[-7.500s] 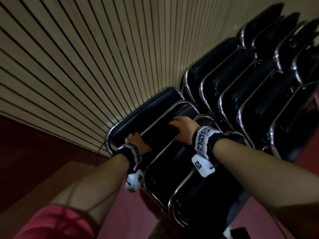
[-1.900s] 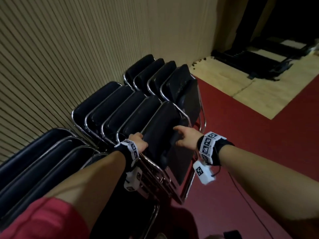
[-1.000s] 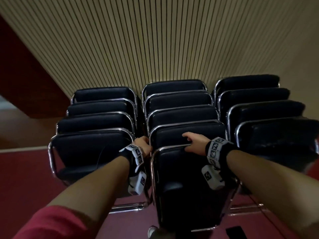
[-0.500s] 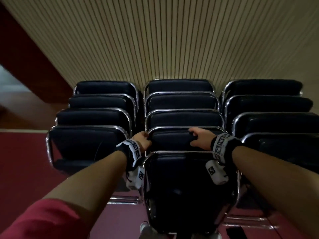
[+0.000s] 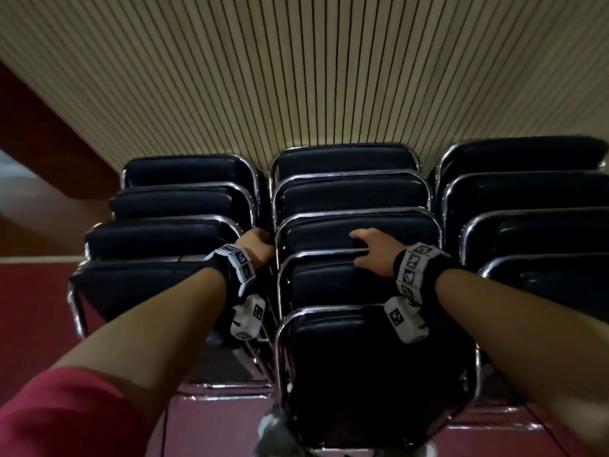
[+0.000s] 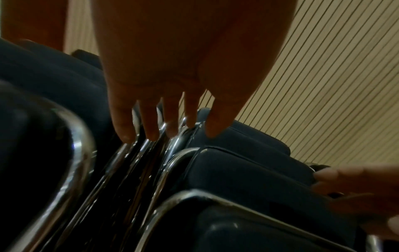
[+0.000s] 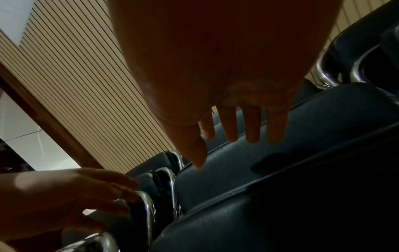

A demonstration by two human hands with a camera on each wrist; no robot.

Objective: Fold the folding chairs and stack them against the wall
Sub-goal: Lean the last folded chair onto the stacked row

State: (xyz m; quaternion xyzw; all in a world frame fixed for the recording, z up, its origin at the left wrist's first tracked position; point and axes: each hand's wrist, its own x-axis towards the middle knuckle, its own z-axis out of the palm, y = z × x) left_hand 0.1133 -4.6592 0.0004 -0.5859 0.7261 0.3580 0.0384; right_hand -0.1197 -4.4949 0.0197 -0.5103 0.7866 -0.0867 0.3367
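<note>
Three rows of folded black folding chairs [image 5: 356,232] with chrome frames lean against the slatted wall [image 5: 296,77]; the left hand [image 5: 257,247] hangs over the chrome tubes between the left and middle rows, fingers [image 6: 149,126] straight and spread; the right hand [image 5: 375,255] reaches over the middle row's padded tops, fingers [image 7: 250,126] loose and extended, gripping nothing; the wristbands [image 5: 413,268] carry black-and-white square markers, with no readable writing anywhere.

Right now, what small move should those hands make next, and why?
Probably draw both hands back and go for another chair. The front chair of the middle stack already leans with the rest, and the left hand and right hand hover open over the chairs behind it, gripping nothing.
</note>
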